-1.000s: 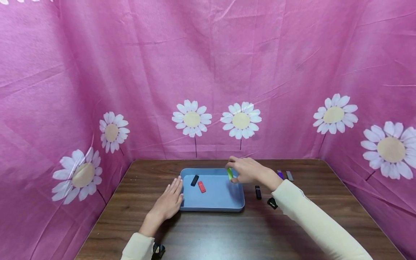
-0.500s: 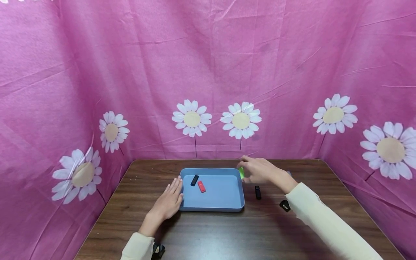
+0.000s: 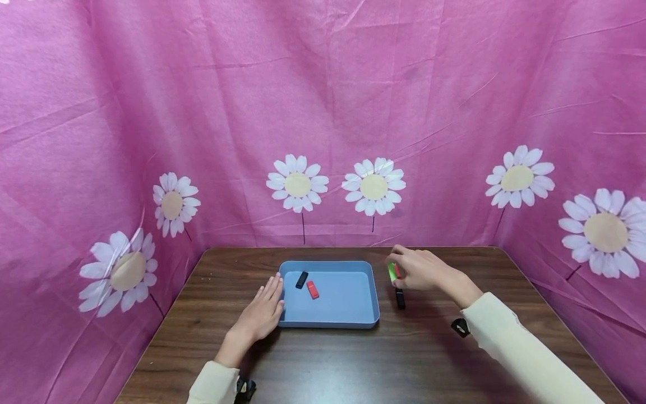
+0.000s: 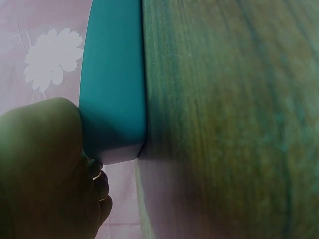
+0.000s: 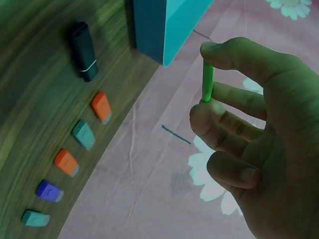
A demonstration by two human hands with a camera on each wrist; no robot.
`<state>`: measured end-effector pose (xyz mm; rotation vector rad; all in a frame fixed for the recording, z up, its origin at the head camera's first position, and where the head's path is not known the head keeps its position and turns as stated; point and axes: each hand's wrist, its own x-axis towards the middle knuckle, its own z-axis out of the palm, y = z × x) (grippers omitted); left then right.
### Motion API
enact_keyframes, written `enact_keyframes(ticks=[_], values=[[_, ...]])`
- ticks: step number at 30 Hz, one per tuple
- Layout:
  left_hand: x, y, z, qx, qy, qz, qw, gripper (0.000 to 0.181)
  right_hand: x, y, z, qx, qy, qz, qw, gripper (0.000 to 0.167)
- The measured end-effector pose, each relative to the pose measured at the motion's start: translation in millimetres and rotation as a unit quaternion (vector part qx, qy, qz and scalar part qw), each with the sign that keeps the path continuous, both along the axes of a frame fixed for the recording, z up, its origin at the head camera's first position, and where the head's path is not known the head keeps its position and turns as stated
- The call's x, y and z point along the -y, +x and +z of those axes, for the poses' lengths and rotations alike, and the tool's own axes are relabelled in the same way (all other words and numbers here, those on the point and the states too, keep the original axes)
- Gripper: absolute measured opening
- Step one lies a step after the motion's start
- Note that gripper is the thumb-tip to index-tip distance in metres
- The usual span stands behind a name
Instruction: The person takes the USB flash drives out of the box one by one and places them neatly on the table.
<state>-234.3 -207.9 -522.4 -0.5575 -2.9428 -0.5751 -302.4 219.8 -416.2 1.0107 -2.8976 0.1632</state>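
Between thumb and fingertips, my right hand [image 3: 423,270] pinches a green USB flash drive [image 5: 208,82], held above the table just right of the tray. In the head view the green drive partly hides a red one behind it. My left hand [image 3: 259,313] rests with fairly straight fingers against the left edge of the blue tray [image 3: 328,325]. In the left wrist view that hand touches the tray wall [image 4: 112,74]. Inside the tray lie a black flash drive [image 3: 301,280] and a red flash drive [image 3: 313,289], close together toward the left.
Right of the tray, a black flash drive [image 5: 83,52] with a silver band lies on the wooden table [image 3: 323,365]. Along the far edge runs a row of small drives: orange [image 5: 101,106], teal [image 5: 83,134], another orange [image 5: 66,162], purple [image 5: 49,190] and another teal. Pink floral cloth hangs around.
My right hand has moved right with the green flash drive, from over the tray to beyond its right edge. My left hand and the tray stay in place.
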Motion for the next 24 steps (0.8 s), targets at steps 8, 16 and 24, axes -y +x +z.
enact_keyframes(ticks=[8, 16, 24], values=[[-0.8, 0.8, 3.8, 0.013, -0.005, 0.004, 0.9999, 0.059, -17.4, 3.3, -5.4, 0.011, 0.001, -0.022, 0.9997, 0.050], [-2.4, 0.8, 8.7, 0.031, -0.024, 0.012, 0.9992, 0.058, -31.2, 6.7, -11.4, 0.024, -0.001, -0.031, 0.9992, 0.050], [-2.9, 0.3, 8.1, 0.040, -0.030, 0.015, 0.9987, 0.058, -43.8, 8.8, -18.9, 0.014, -0.001, -0.032, 0.9994, 0.053]])
